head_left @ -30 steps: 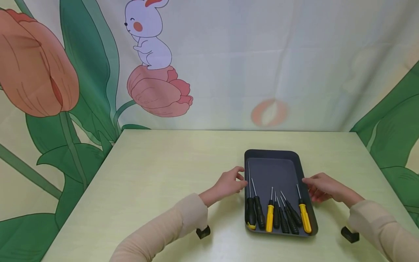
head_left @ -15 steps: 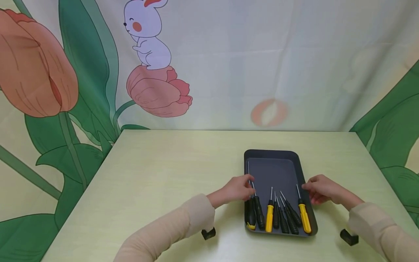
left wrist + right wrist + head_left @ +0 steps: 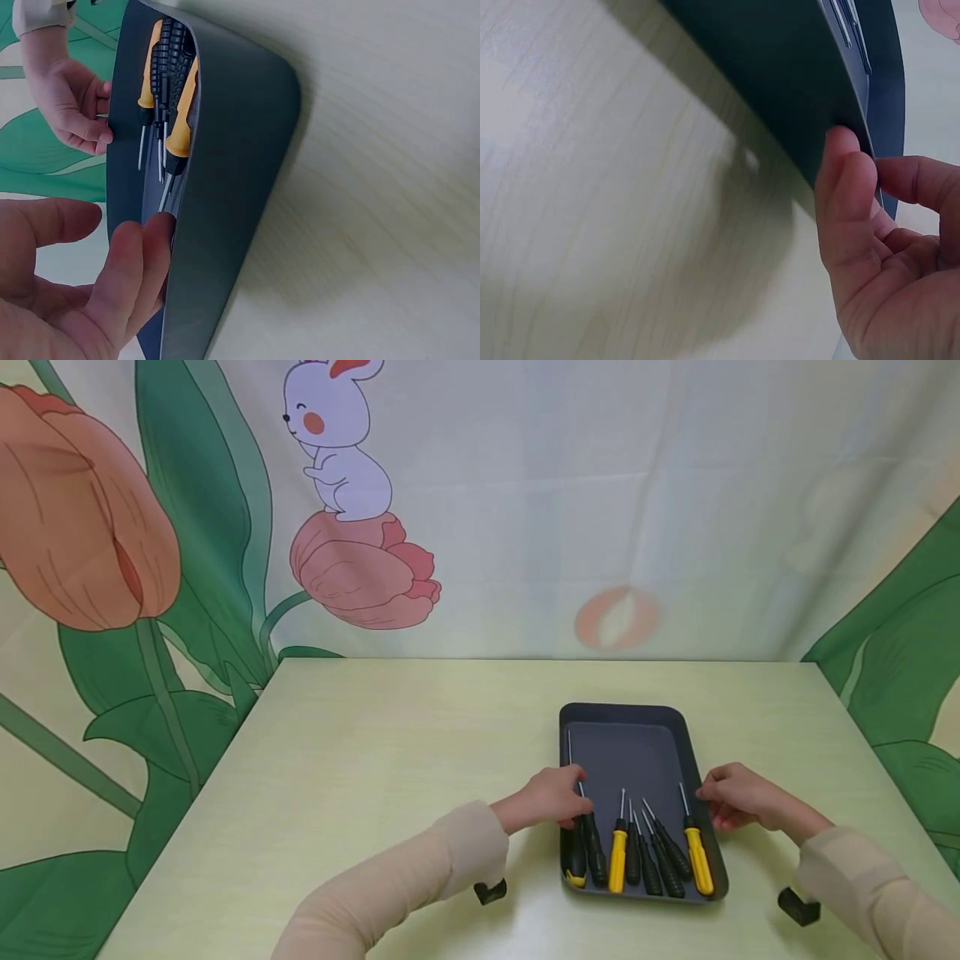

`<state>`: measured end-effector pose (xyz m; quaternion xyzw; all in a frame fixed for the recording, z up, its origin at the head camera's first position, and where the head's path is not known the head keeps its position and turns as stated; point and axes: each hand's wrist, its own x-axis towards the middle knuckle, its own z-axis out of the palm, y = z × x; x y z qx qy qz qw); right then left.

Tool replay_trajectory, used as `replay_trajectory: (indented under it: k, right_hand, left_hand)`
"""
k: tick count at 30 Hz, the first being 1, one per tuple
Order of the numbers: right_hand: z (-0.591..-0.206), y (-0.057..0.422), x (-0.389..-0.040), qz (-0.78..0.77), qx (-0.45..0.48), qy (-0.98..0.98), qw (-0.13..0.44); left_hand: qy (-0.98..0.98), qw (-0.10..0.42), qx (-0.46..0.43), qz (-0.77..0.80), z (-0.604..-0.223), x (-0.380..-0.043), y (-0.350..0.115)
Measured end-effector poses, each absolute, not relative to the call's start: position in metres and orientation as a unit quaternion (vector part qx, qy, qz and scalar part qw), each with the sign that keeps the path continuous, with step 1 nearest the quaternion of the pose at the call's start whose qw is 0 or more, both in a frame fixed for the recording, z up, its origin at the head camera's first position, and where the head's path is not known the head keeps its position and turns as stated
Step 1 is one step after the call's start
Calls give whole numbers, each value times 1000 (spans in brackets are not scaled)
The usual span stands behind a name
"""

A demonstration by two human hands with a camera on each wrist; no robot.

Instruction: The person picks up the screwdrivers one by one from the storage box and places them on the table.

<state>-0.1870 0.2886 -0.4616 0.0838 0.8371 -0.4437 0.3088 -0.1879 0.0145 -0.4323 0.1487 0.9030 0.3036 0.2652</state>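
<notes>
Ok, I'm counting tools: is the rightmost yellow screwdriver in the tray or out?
In: the rightmost screwdriver lies within the walls of the tray.

Observed pale yellow table [image 3: 420,735] with faint wood grain; found dark rectangular tray [image 3: 630,756], corners rounded, resting directly on it, right of middle; noted tray set lengthwise toward far edge.
</notes>
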Motion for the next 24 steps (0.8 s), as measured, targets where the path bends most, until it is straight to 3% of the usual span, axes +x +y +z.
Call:
replay_trajectory:
  k: [24]
  right_hand:
    - [-467,291,-185,-489,106,812,301]
  left_hand:
    - [948,229,176,131,-431,-199,29]
